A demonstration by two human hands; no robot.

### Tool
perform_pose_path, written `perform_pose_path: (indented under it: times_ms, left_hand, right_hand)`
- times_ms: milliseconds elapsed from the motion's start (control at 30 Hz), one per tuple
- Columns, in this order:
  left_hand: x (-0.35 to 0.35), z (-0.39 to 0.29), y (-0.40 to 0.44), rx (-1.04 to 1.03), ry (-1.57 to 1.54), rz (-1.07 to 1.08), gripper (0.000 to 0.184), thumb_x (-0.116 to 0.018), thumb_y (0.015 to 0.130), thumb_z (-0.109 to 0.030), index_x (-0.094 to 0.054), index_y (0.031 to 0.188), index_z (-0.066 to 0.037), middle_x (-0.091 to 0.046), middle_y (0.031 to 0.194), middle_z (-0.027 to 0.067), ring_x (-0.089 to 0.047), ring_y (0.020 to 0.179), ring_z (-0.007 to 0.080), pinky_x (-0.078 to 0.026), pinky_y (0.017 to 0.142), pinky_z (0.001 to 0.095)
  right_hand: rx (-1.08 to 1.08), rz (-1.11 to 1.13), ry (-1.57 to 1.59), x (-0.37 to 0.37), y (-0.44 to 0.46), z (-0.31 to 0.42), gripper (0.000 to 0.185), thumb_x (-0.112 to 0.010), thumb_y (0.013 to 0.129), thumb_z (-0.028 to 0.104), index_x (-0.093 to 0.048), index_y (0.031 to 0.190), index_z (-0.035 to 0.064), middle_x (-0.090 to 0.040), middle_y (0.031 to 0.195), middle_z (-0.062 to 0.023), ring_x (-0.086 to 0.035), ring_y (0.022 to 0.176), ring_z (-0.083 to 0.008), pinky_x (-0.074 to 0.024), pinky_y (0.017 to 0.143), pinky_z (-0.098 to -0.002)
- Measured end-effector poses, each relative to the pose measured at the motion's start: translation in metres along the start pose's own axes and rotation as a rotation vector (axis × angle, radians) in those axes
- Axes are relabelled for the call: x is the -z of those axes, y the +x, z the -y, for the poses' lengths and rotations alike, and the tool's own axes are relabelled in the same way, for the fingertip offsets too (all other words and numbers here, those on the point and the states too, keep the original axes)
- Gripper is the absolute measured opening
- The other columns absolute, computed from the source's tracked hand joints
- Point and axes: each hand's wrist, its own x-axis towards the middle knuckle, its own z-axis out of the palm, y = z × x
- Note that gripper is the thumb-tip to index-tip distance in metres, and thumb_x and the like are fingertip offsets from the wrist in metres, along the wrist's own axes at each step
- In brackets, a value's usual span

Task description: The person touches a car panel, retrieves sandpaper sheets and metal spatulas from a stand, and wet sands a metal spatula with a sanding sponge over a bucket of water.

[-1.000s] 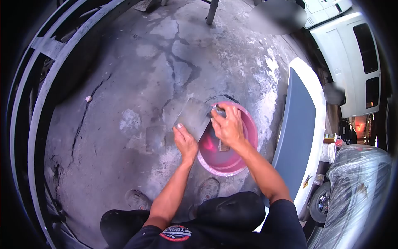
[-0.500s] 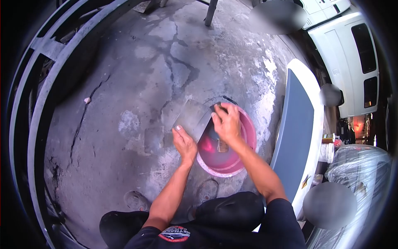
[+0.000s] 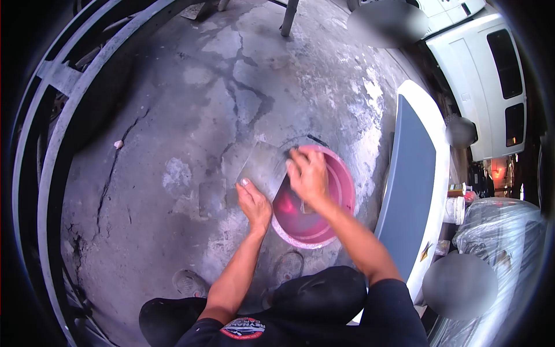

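Note:
My left hand [image 3: 254,203] grips a flat grey rectangular sheet [image 3: 261,168] by its lower left edge, thumb on top. The sheet is tilted over the left rim of a round pink basin [image 3: 342,211]. At the sheet's upper right edge is my right hand [image 3: 308,175], its fingers bent and pinched together around a small dark thing that I cannot make out. Cloudy liquid fills the bottom of the basin, and a small tan block [image 3: 307,207] in it is mostly hidden behind my right wrist.
A white-edged panel with a grey-blue face [image 3: 407,179] stands to the right. A metal frame [image 3: 63,78] curves along the left. Further right are a white van [image 3: 477,87] and plastic-wrapped goods [image 3: 497,231]. The concrete floor [image 3: 173,115] is cracked.
My right hand has moved left along the sheet's upper edge, covering more of the tan block. My left hand still holds the sheet in nearly the same place.

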Motion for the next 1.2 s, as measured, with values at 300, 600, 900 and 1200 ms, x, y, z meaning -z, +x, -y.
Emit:
perform_pose_path:
  times_ms: [300,600,900,1200]
  left_hand:
    - [-0.001,0.004,0.001,-0.027,0.017,0.008,0.038,-0.036,0.105,-0.028,-0.051,0.095,0.006,-0.058,0.078,0.0246,-0.054,0.069,0.0369,-0.042,0.067,0.0452]
    - [0.007,0.001,0.031,-0.078,-0.065,0.353,0.037,-0.035,0.105,-0.029,-0.055,0.106,0.002,-0.065,0.089,0.0229,-0.064,0.083,0.0347,-0.047,0.075,0.0407]
    - [0.016,0.000,0.042,-0.122,0.031,0.534,0.043,-0.036,0.104,-0.036,-0.056,0.111,0.002,-0.067,0.097,0.0238,-0.065,0.093,0.0355,-0.048,0.083,0.0410]
    - [0.020,-0.009,0.041,-0.123,0.029,0.567,0.044,-0.038,0.103,-0.037,-0.054,0.102,0.004,-0.065,0.090,0.0277,-0.063,0.087,0.0435,-0.047,0.078,0.0448]
  right_hand:
    - [0.020,-0.042,0.053,-0.005,-0.011,0.004,0.029,-0.070,0.080,0.014,-0.070,0.105,0.0006,-0.061,0.106,-0.0181,-0.057,0.098,-0.0361,-0.0472,0.085,-0.0450]
    - [0.001,-0.054,-0.035,-0.005,-0.006,-0.004,0.032,-0.069,0.080,0.017,-0.069,0.110,0.0029,-0.060,0.110,-0.0165,-0.056,0.102,-0.0335,-0.0456,0.087,-0.0453]
    - [-0.064,-0.058,-0.056,-0.009,-0.006,0.002,0.030,-0.069,0.082,0.018,-0.071,0.108,0.0029,-0.062,0.111,-0.0170,-0.055,0.107,-0.0345,-0.0447,0.093,-0.0416]
    - [0.032,-0.022,-0.009,-0.007,-0.020,0.022,0.032,-0.070,0.082,0.017,-0.071,0.108,0.0001,-0.062,0.109,-0.0193,-0.056,0.105,-0.0345,-0.0444,0.093,-0.0423]
